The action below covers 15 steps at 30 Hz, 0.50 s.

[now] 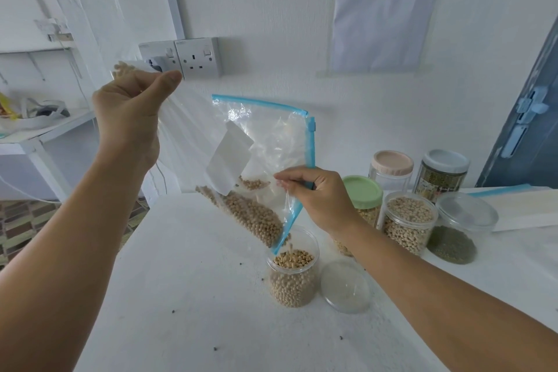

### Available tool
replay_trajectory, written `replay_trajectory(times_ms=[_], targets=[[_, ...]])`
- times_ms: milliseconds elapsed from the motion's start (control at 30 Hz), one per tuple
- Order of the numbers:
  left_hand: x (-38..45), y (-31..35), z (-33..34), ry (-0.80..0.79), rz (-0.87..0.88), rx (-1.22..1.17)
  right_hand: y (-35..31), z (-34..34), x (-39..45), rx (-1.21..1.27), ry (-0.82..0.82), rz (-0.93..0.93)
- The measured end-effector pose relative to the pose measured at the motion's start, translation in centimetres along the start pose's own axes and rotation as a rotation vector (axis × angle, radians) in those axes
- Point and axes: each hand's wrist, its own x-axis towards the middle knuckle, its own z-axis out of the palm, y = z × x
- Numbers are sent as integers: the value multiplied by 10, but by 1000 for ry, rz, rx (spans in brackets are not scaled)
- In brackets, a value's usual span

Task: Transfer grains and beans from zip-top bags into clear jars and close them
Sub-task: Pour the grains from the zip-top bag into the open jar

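Observation:
A clear zip-top bag point(265, 142) with a blue zip strip hangs tilted over an open clear jar point(293, 279). Pale beans point(256, 217) slide down the bag and fall from its lower open corner into the jar, which is mostly full. My left hand point(129, 109) grips the raised bottom corner of the bag up by the wall socket. My right hand point(317, 196) pinches the bag's blue zip edge just above the jar. The jar's clear lid point(345, 285) lies flat on the white table point(196, 311) to the jar's right.
Behind my right arm stand a green-lidded jar point(363, 193), a pink-lidded jar point(392, 166), a grey-lidded jar point(442, 172), an open jar of beans point(407, 226) and a clear-lidded jar of green grains point(456, 238). Another flat bag point(531, 208) lies at the far right.

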Motion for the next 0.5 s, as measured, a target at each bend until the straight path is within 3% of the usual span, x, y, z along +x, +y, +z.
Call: replay_trajectory(times_ms=[500], targets=[[2, 0, 5, 0, 3, 17, 1, -2, -1, -9, -9, 2]])
